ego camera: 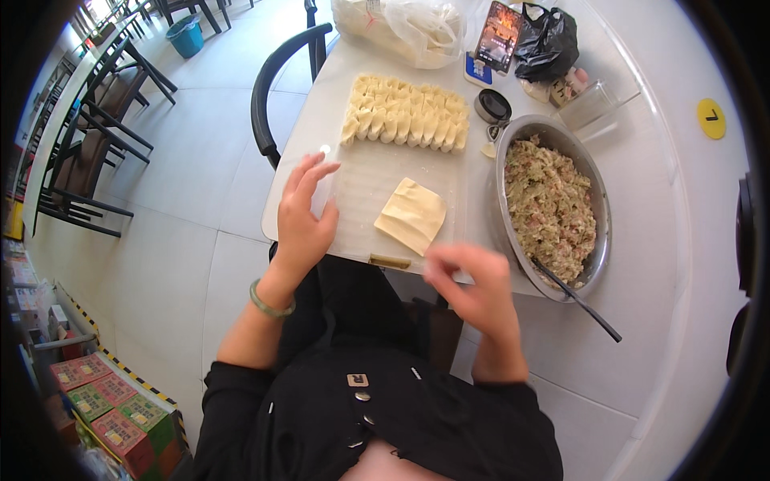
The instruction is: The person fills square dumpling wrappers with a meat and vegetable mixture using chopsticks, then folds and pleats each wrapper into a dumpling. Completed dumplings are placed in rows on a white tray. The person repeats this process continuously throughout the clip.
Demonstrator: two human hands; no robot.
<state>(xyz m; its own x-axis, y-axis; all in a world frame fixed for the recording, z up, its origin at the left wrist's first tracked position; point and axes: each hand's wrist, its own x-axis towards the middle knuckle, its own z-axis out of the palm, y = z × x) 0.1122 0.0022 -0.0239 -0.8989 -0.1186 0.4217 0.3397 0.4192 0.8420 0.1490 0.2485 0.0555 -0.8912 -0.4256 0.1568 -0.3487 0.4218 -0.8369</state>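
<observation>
My left hand is raised over the left edge of a translucent plastic tray, fingers apart and holding nothing. A jade-like bangle circles that wrist. Blurred by motion, my right hand hovers at the tray's near right corner with its fingers curled; whether anything is between them cannot be told. A stack of square dough wrappers lies askew on the tray between my hands. Behind it, folded wontons stand packed in tight rows. To the right, a steel bowl holds minced filling and a dark-handled utensil.
A plastic bag lies at the table's far side. Near it are a propped phone, a black bag, a round black lid and a clear glass. A chair adjoins the table's left edge.
</observation>
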